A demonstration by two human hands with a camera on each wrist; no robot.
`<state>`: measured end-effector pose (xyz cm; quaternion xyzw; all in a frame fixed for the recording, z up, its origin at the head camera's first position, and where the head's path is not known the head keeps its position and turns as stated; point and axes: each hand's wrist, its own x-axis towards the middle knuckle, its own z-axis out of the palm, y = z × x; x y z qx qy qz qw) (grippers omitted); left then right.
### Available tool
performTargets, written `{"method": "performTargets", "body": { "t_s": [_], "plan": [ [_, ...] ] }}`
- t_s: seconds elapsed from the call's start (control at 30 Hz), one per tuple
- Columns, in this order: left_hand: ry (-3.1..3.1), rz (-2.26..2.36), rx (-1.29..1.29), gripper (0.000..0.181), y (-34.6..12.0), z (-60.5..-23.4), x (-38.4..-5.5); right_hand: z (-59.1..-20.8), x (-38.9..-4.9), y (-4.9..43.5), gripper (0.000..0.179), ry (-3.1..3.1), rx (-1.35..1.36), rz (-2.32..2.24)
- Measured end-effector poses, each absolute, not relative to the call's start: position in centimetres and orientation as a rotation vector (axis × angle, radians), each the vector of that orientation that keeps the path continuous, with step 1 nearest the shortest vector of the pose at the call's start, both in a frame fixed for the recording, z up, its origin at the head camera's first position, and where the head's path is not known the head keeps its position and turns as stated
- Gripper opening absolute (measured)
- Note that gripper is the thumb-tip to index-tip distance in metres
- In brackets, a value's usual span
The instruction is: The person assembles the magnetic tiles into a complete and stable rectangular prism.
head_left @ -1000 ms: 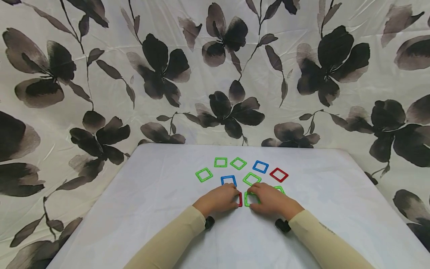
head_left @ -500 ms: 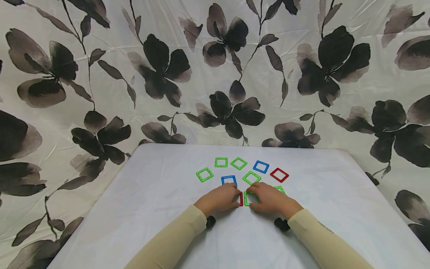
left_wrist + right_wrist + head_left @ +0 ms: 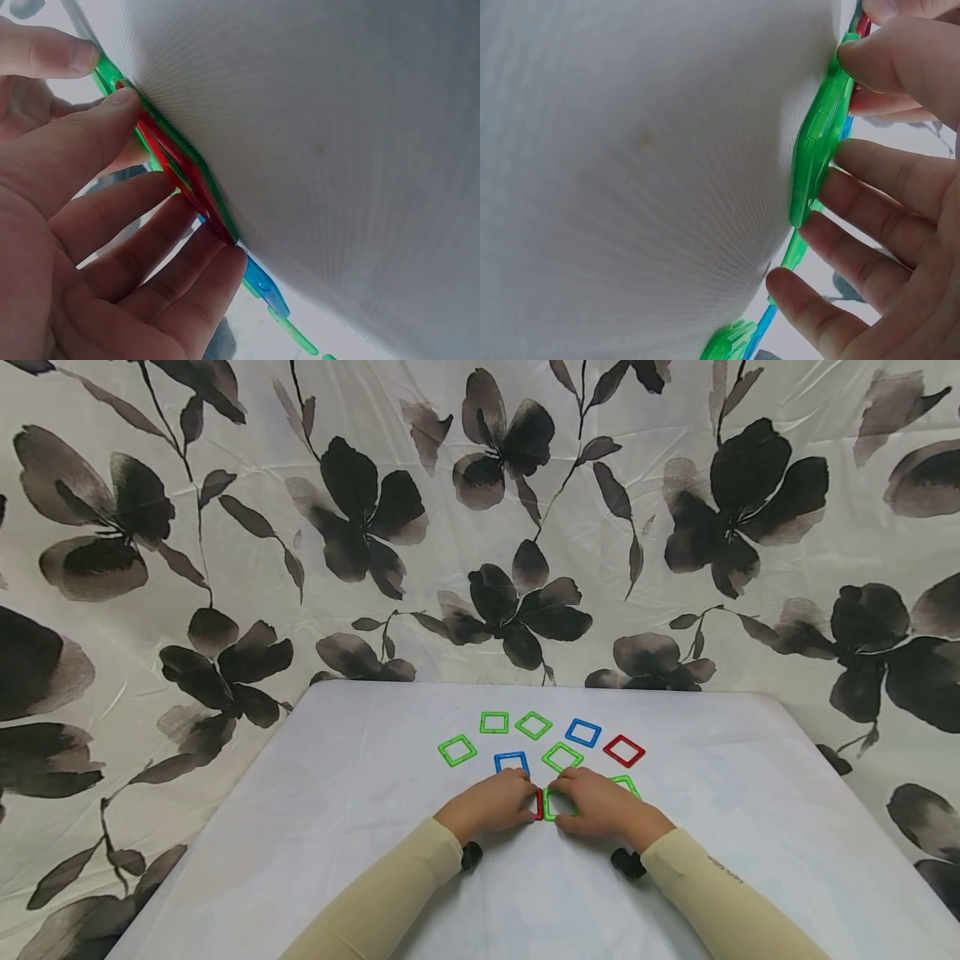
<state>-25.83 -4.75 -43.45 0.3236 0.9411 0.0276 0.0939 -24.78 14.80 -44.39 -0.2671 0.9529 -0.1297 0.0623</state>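
My left hand (image 3: 491, 802) grips a red square frame (image 3: 180, 165), thumb on the near edge and fingers on the far side. A green edge (image 3: 206, 169) runs along under the red one in the left wrist view; I cannot tell whether it is a separate piece. My right hand (image 3: 603, 803) holds a green square frame (image 3: 550, 806) between thumb and fingers. The red and green sides lie next to each other between the hands, touching or almost so. Most of the red frame is hidden by the left hand in the head view.
Behind the hands lie loose square frames: a blue one (image 3: 512, 762), a second blue one (image 3: 582, 732), a red one (image 3: 624, 750) and several green ones, such as this green frame (image 3: 457, 750). Another green frame (image 3: 626, 785) is partly under the right hand. White cloth covers the table (image 3: 337, 760).
The right hand has slid its green frame slightly left, narrowing the gap to the red frame. The left hand has barely moved. The loose frames stay put.
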Motion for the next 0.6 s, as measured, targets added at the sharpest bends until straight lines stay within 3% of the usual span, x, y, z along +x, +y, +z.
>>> {"method": "performTargets", "body": {
  "t_s": [0.6],
  "plan": [
    [2.778, 0.111, 0.933, 0.041, -4.72, -43.39, -26.28, -44.08, -24.97, 14.79, 0.047, 2.869, -0.804, -0.382]
  ]
}}
